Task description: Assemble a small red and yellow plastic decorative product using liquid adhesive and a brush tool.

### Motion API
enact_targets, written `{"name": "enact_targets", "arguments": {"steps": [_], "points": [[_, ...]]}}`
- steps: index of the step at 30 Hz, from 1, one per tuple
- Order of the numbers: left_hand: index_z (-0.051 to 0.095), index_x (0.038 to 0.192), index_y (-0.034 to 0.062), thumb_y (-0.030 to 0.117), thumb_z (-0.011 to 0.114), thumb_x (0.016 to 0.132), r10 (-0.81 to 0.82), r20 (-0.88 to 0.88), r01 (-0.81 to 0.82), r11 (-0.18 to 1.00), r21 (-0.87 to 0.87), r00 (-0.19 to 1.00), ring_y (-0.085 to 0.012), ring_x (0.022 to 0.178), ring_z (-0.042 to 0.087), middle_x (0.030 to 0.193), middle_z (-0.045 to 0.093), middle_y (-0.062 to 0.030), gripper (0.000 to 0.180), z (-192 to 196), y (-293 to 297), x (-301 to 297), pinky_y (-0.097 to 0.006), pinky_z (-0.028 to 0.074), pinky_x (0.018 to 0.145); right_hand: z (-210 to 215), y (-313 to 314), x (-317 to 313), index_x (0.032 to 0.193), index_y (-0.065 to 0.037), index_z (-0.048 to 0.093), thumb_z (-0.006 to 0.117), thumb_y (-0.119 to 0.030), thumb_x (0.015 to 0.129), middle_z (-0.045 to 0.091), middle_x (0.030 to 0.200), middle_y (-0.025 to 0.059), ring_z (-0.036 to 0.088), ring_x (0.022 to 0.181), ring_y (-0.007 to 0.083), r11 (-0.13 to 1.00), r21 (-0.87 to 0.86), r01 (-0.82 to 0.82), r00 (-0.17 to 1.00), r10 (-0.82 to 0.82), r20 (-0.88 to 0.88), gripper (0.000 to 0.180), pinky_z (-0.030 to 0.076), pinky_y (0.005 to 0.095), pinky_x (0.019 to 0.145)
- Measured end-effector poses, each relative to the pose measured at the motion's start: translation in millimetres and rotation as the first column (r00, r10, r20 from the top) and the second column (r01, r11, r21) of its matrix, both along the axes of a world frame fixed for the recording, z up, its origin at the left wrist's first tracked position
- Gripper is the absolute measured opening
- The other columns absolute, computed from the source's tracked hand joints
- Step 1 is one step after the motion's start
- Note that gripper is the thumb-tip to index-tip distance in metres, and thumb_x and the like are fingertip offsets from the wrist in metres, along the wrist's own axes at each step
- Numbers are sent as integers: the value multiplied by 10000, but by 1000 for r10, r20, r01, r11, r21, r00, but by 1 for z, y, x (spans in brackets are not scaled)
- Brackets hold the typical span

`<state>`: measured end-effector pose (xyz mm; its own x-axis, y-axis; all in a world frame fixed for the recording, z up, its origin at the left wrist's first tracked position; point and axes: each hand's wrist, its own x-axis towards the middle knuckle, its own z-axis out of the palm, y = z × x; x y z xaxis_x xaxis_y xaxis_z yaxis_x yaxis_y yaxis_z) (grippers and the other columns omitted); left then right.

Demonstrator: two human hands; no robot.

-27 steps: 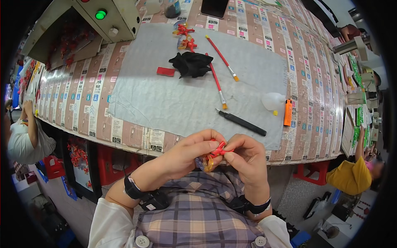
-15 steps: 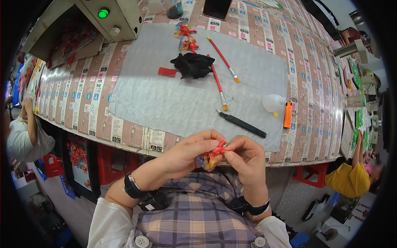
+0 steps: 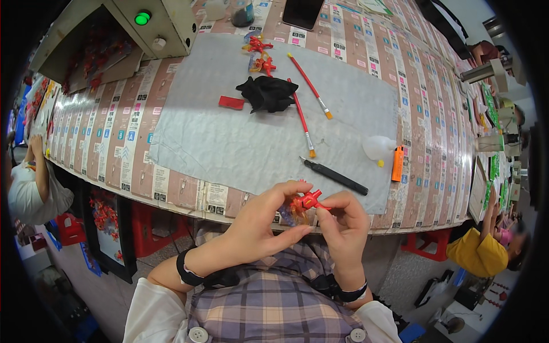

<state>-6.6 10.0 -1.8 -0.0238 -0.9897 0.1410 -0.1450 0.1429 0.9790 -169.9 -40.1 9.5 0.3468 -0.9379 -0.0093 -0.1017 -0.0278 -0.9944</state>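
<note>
A small red plastic figurine with clear purple and yellow parts is held up between my two hands, just off the table's near edge. My left hand curls round its clear end, with the index finger along the top and the thumb stretched out below. Thumb and forefinger of my right hand pinch the red end. Part of the figurine is hidden by my left fingers. Beyond my hands, a black craft knife lies on the grey cloth.
Two red-handled brushes, a black cloth bundle, a red scrap and two similar figurines lie farther back. At right are a white squeeze bottle and an orange lighter. A metal box stands back left.
The figurine has been turned, showing more of its red part. My left thumb has swung away from it and down, while my right hand keeps its pinch.
</note>
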Motion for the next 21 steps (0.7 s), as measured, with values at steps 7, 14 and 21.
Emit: {"name": "enact_targets", "arguments": {"steps": [7, 14, 21], "points": [[456, 1233, -7, 140, 720, 752, 47, 115, -39, 997, -74, 992, -290, 949, 588, 1092, 572, -161, 568, 1, 4, -3, -344, 473, 794, 0, 3, 3, 843, 0, 591, 646, 13, 776, 576, 743, 59, 547, 641, 99, 989, -151, 11, 997, -23, -79, 87, 447, 222, 588], [473, 1194, -14, 102, 720, 740, 47, 213, -13, 987, -160, 976, -305, 881, 588, 1031, 583, -158, 529, 4, 1, -3, -352, 478, 729, 2, 3, 4, 827, -2, 584, 647, 7, 771, 567, 728, 55, 538, 620, 98, 990, -138, 3, 993, -18, -114, 85, 441, 218, 580], [466, 1211, -11, 105, 721, 739, 8, 170, 15, 991, -130, 985, -288, 836, 579, 1001, 578, -146, 549, -1, 0, -1, -346, 471, 712, -2, 3, 1, 828, 6, 585, 641, -7, 785, 560, 722, 38, 519, 629, 78, 1000, -23, -21, 999, 20, -41, 72, 426, 210, 582]]}}
